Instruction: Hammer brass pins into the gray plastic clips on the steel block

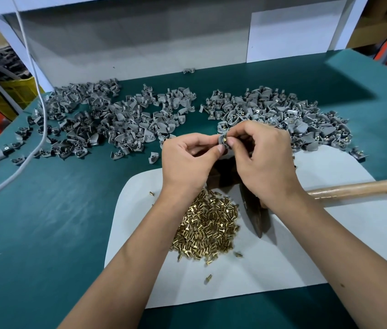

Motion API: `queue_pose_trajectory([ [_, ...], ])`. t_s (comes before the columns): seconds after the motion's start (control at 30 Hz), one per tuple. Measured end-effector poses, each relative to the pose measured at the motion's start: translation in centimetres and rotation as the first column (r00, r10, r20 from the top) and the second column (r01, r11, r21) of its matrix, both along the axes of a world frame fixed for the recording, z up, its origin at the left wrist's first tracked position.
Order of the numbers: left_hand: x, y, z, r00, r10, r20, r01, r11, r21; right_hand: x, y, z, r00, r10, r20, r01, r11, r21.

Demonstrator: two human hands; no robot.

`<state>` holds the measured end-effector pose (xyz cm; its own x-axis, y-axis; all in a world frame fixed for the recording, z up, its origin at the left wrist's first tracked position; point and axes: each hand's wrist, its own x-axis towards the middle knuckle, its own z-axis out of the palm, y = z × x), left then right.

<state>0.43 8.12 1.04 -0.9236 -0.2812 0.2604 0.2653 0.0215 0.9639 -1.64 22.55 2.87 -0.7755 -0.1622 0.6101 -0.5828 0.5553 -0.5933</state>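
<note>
While both hands meet at frame centre, left hand (187,160) pinches gray clip (221,140); right hand (259,157) pinches brass pin (225,139) at its hole. Step: seating pin by hand. Next: set clip on steel block (223,172), mostly hidden beneath hands; take hammer (354,188), lower right.

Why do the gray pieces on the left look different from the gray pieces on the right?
The left pile of gray clips looks plain gray, while brass glints in many clips of the right pile. The left pile spreads wider and reaches the white cable; the right pile is more compact and reaches the white mat. Both lie loose on the green table, and the clips look the same shape.
</note>
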Motion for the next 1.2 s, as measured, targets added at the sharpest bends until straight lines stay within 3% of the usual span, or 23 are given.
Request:
queue_pose_trajectory([
  [0.5,-0.1,0.7,-0.2,0.994,0.105,0.012,-0.102,0.985,-0.142,0.6,-0.8,0.1,0.996,-0.09,0.025,0.088,0.995,0.051],
  [0.63,0.1,0.8,-0.3,0.995,0.096,-0.036,-0.103,0.95,-0.295,0.3,-0.7,0.1,0.994,-0.088,0.063,0.085,0.995,0.048],
  [0.73,0.2,1.0,-0.3,0.984,0.152,-0.097,-0.178,0.899,-0.4,0.1,-0.3,0.5,0.996,-0.038,0.081,0.034,0.998,0.055],
  [0.83,0.2,0.8,-0.2,0.978,0.181,-0.1,-0.207,0.878,-0.431,-0.4,1.0,1.6,0.978,0.109,0.18,-0.133,0.983,0.13],
  [0.97,0.3,0.6,0.1,0.976,0.199,-0.09,-0.217,0.845,-0.488,-1.3,4.2,3.8,0.942,0.187,0.278,-0.271,0.914,0.301],
  [1.07,0.4,0.6,0.4,0.974,0.219,-0.062,-0.22,0.84,-0.496,-1.5,6.6,5.3,0.83,0.208,0.518,-0.454,0.791,0.41],
  [1.13,0.3,0.4,0.6,0.977,0.205,-0.062,-0.204,0.804,-0.558,-1.0,7.4,5.5,0.774,0.14,0.618,-0.524,0.689,0.501],
  [1.2,0.2,0.1,0.5,0.978,0.189,-0.085,-0.198,0.736,-0.647,-0.2,7.4,4.9,0.789,0.047,0.613,-0.507,0.612,0.607],
])
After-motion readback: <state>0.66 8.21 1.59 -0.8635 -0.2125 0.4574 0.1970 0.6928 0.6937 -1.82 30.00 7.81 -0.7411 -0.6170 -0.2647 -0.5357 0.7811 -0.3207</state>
